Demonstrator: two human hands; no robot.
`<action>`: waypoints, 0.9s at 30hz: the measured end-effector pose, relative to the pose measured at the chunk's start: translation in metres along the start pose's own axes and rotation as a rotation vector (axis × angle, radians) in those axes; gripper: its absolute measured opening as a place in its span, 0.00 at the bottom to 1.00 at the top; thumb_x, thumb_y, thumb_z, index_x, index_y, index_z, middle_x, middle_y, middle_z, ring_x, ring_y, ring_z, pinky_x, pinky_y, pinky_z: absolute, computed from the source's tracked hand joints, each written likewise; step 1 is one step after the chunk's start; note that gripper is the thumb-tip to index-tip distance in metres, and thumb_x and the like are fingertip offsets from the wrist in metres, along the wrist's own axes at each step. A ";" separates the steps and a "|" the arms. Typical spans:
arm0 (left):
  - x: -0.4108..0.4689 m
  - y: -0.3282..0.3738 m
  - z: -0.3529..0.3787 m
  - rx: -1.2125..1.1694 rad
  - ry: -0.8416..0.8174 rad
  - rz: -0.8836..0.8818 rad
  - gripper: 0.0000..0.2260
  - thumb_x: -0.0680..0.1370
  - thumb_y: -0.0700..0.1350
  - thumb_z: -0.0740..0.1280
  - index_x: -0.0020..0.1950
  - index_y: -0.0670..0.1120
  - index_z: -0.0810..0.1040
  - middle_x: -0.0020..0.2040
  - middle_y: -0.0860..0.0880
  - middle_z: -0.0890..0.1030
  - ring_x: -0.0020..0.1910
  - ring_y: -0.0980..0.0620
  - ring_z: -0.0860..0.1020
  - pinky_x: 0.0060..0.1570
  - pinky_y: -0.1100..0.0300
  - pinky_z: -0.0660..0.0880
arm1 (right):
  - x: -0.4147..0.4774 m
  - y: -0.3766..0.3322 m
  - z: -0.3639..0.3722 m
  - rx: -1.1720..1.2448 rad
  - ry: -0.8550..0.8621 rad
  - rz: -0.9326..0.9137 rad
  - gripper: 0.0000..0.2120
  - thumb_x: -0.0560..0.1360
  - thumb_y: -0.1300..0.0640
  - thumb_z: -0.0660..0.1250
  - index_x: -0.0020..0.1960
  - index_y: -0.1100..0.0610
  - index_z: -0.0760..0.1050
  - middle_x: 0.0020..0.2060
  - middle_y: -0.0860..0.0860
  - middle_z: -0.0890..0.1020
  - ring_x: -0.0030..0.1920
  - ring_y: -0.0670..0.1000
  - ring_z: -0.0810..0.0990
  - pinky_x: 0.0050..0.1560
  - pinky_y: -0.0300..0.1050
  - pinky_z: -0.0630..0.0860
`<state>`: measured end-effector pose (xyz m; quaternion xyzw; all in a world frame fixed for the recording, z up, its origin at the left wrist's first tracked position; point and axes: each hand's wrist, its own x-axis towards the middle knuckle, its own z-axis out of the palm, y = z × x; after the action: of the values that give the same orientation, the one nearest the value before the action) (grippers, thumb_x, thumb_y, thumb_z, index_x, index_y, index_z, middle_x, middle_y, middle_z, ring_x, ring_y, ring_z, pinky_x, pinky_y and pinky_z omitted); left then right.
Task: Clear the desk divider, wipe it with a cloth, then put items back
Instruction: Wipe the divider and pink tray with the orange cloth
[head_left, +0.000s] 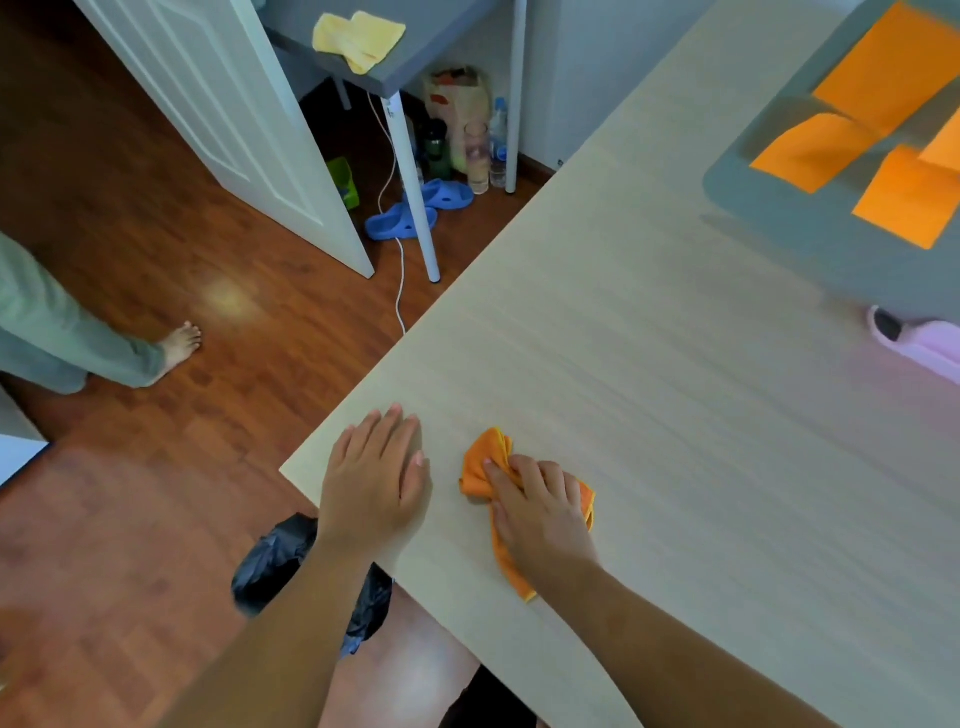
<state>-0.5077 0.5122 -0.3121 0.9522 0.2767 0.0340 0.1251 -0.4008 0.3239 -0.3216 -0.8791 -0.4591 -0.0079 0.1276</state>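
Observation:
An orange cloth (483, 467) lies bunched on the pale wooden desk (649, 322) near its front corner, and my right hand (540, 509) presses down on it with the fingers curled into the fabric. My left hand (376, 478) rests flat and open on the desk just left of the cloth, holding nothing. At the far right stands a grey desk divider (779, 208) with several orange sticky notes (810, 150) on it, blurred.
A pink object (914, 343) lies at the desk's right edge. A black bag (275, 556) hangs below the desk corner. Beyond are a grey table with a yellow cloth (358, 36), blue slippers (410, 213), bottles, a white cable and a door. Another person's foot (179, 343) stands at left.

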 end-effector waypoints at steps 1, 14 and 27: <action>0.003 0.003 0.001 -0.011 0.012 0.028 0.21 0.79 0.51 0.56 0.69 0.45 0.73 0.70 0.45 0.74 0.69 0.45 0.70 0.68 0.46 0.66 | -0.001 0.005 -0.001 0.009 0.001 0.007 0.19 0.73 0.53 0.65 0.64 0.50 0.75 0.53 0.52 0.76 0.47 0.57 0.75 0.46 0.54 0.77; 0.066 0.109 0.021 0.004 -0.166 0.356 0.25 0.77 0.54 0.57 0.73 0.49 0.70 0.75 0.46 0.68 0.74 0.43 0.65 0.73 0.44 0.60 | -0.021 0.105 -0.052 0.014 0.018 0.381 0.26 0.68 0.63 0.74 0.64 0.52 0.76 0.53 0.53 0.79 0.44 0.58 0.77 0.43 0.54 0.79; 0.144 0.303 0.032 -0.064 0.068 0.887 0.19 0.76 0.51 0.61 0.64 0.46 0.78 0.64 0.47 0.78 0.61 0.41 0.76 0.61 0.50 0.70 | -0.036 0.302 -0.166 -0.258 0.372 0.668 0.30 0.64 0.67 0.72 0.65 0.55 0.72 0.46 0.53 0.77 0.38 0.58 0.72 0.34 0.51 0.72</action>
<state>-0.2246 0.3349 -0.2653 0.9727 -0.1559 0.1244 0.1186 -0.1597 0.0917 -0.2317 -0.9723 -0.1127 -0.1824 0.0928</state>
